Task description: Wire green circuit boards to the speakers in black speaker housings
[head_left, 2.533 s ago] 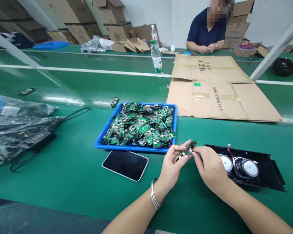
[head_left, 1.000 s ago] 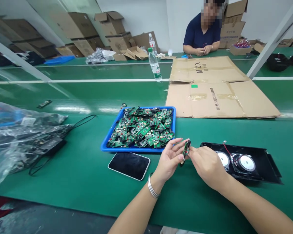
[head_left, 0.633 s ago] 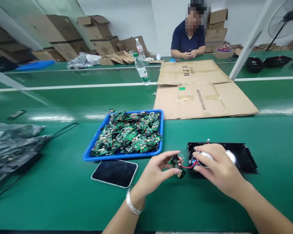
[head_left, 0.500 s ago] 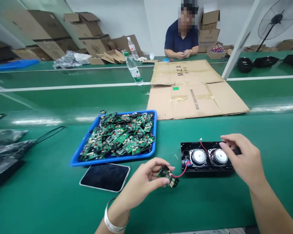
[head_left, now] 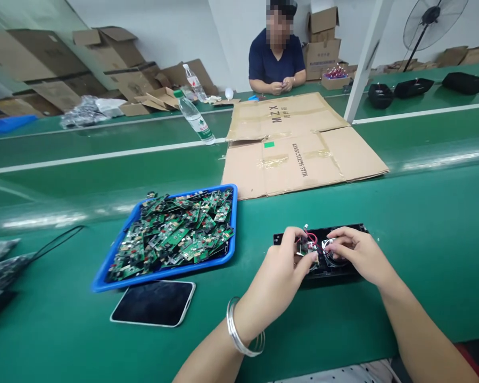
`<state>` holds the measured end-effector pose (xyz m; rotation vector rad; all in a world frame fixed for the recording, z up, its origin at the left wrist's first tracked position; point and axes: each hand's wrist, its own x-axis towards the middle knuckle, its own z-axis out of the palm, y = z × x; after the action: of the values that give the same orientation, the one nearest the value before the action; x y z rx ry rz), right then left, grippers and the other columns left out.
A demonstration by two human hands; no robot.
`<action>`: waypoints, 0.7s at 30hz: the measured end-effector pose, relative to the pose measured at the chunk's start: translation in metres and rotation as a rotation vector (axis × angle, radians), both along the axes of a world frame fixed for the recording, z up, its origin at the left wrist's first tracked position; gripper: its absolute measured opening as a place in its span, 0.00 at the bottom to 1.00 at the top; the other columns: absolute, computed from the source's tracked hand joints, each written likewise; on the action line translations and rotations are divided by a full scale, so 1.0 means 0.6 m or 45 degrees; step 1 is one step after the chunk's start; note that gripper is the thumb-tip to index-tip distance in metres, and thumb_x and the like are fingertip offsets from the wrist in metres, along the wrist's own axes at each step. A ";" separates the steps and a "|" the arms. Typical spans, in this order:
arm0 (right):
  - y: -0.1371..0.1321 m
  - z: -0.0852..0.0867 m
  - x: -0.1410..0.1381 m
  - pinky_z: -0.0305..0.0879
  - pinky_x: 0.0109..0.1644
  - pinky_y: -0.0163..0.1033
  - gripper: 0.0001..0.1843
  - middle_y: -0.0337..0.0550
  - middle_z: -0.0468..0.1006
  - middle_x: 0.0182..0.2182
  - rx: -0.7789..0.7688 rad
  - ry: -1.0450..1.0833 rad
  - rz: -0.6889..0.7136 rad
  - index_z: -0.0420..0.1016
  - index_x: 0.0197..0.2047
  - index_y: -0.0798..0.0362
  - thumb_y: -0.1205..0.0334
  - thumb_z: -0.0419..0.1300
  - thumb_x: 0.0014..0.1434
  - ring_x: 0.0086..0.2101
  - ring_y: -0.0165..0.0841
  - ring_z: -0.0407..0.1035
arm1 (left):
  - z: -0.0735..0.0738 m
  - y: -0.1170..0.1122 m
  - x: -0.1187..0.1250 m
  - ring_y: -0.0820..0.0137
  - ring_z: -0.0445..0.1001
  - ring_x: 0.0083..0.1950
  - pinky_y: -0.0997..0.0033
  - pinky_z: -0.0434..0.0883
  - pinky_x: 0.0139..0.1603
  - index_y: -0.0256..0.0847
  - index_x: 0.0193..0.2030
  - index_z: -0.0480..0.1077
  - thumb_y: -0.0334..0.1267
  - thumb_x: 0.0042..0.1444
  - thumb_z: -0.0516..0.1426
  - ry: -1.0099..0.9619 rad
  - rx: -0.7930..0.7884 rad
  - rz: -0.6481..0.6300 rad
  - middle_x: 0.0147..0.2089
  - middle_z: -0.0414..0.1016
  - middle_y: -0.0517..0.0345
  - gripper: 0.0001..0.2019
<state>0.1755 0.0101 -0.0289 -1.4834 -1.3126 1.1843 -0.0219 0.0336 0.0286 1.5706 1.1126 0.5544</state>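
Observation:
A black speaker housing (head_left: 359, 230) lies on the green bench in front of me, with round speakers and a red wire (head_left: 312, 236) inside. My left hand (head_left: 279, 274) is over the housing's left end, fingers pinched on a small green circuit board (head_left: 308, 248) that is mostly hidden. My right hand (head_left: 357, 254) rests curled on the housing's middle and covers a speaker; what its fingertips press on is hidden. A blue tray (head_left: 104, 276) heaped with several green circuit boards stands to the left.
A phone (head_left: 154, 303) lies face up before the tray. Flattened cardboard (head_left: 299, 143) lies beyond the housing, with a water bottle (head_left: 194, 119) to its left. A person in a dark shirt (head_left: 275, 61) sits across the belt. Black cable and plastic bags (head_left: 0, 263) sit far left.
My left hand has carried the wired circuit board from in front of the housing onto its left end. My right hand has moved from the housing's right end to its middle. The view has shifted right.

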 end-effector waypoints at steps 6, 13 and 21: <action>-0.004 0.006 0.002 0.67 0.31 0.36 0.10 0.41 0.78 0.28 0.081 -0.035 0.047 0.77 0.34 0.53 0.57 0.59 0.58 0.28 0.31 0.71 | 0.000 0.026 0.019 0.65 0.77 0.29 0.71 0.68 0.28 0.47 0.51 0.61 0.40 0.60 0.52 0.141 0.075 -0.110 0.25 0.70 0.65 0.13; -0.006 0.015 -0.002 0.65 0.36 0.35 0.07 0.39 0.76 0.31 0.226 -0.211 0.177 0.77 0.32 0.50 0.64 0.58 0.59 0.33 0.31 0.70 | -0.001 0.033 0.017 0.69 0.72 0.27 0.72 0.64 0.28 0.46 0.53 0.61 0.36 0.61 0.50 0.315 0.178 -0.225 0.29 0.73 0.63 0.13; -0.012 0.008 -0.019 0.67 0.34 0.35 0.08 0.41 0.75 0.32 0.382 -0.448 0.059 0.72 0.34 0.52 0.64 0.53 0.63 0.32 0.31 0.70 | -0.003 0.032 0.020 0.68 0.71 0.29 0.73 0.62 0.27 0.45 0.53 0.62 0.35 0.60 0.50 0.303 0.213 -0.238 0.30 0.72 0.61 0.14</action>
<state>0.1643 0.0028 -0.0244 -1.4853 -1.6855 0.7304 -0.0097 0.0529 0.0265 1.9020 1.1012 0.3481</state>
